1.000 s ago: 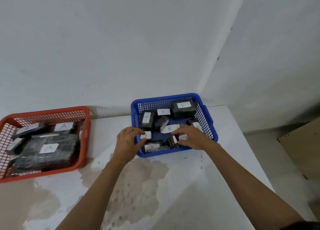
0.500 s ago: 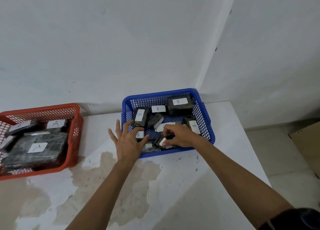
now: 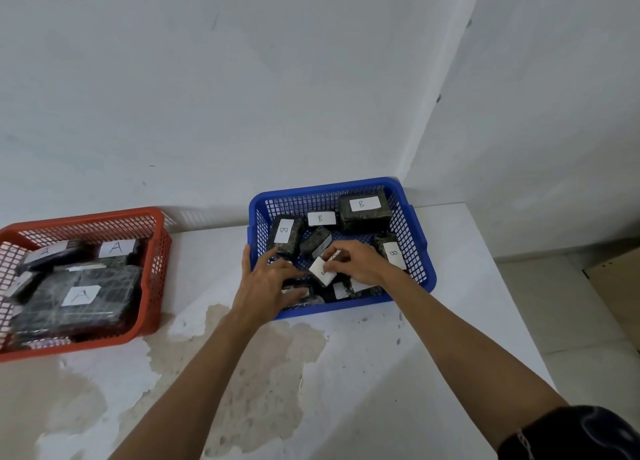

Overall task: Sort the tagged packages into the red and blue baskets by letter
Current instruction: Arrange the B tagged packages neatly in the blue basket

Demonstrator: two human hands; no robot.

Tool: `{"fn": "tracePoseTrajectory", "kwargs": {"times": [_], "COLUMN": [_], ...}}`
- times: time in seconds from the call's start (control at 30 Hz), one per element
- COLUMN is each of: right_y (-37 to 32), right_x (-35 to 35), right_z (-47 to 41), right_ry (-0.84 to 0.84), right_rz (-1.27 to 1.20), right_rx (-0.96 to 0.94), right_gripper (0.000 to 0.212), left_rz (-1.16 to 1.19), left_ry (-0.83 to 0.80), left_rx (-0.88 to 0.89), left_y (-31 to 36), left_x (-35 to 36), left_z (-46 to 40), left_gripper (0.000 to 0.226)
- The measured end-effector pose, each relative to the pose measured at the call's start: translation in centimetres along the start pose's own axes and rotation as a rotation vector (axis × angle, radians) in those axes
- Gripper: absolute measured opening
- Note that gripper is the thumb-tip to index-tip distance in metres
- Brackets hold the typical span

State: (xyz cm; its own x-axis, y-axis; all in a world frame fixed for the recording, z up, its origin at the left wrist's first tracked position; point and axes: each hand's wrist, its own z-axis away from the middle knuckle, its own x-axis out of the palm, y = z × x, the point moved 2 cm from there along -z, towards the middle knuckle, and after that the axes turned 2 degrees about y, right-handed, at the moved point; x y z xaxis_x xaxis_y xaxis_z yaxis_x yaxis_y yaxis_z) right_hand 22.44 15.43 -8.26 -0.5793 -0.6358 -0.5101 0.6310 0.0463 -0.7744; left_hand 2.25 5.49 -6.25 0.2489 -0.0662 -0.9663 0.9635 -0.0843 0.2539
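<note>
Packages wrapped in dark film with white letter tags fill the two baskets I see. At the left edge of the frame, the red basket [image 3: 152, 251] sits on the white counter [image 3: 415, 355], and the packages in it show A tags, the largest one [image 3: 74, 303] lying flat at the front. Right of it, in the middle of the frame, the blue basket [image 3: 420, 251] stands against the wall corner, its packages tagged B, including a big one [image 3: 363, 213] at the back. My left hand [image 3: 266, 283] reaches over the blue basket's near left corner, fingers spread and released, resting on the packages there. Just right of it, my right hand [image 3: 356, 263] has its fingers grasping a small tagged package [image 3: 321, 270], tilted up inside the basket; its letter is partly hidden. Stained, peeling patches mark the counter in the lower centre.
</note>
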Motion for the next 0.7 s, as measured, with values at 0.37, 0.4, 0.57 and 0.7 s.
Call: {"fn": "tracePoseTrajectory", "kwargs": {"times": [0.37,0.4,0.57,0.7], "right_y": [0.8,0.8,0.4,-0.3], "right_x": [0.3,0.3,0.1,0.6], "right_z": [-0.8,-0.8,0.2,1.1], "right_ry": [0.158,0.168,0.294,0.158], "right_rz": [0.211,0.227,0.303,0.329], "right_rx": [0.104,0.095,-0.109,-0.221], "right_gripper": [0.016,0.018,0.023,0.024], "left_rz": [-0.118,-0.107,-0.132,-0.128], "left_ry": [-0.141,-0.129,-0.069,-0.052], "left_rx": [0.011,-0.002,-0.052,-0.099], "left_y": [-0.7,-0.7,-0.6,-0.4], "left_x": [0.0,0.1,0.7,0.9], "left_z": [-0.5,-0.5,-0.7,-0.9], "left_gripper": [0.033,0.034,0.031,0.026]}}
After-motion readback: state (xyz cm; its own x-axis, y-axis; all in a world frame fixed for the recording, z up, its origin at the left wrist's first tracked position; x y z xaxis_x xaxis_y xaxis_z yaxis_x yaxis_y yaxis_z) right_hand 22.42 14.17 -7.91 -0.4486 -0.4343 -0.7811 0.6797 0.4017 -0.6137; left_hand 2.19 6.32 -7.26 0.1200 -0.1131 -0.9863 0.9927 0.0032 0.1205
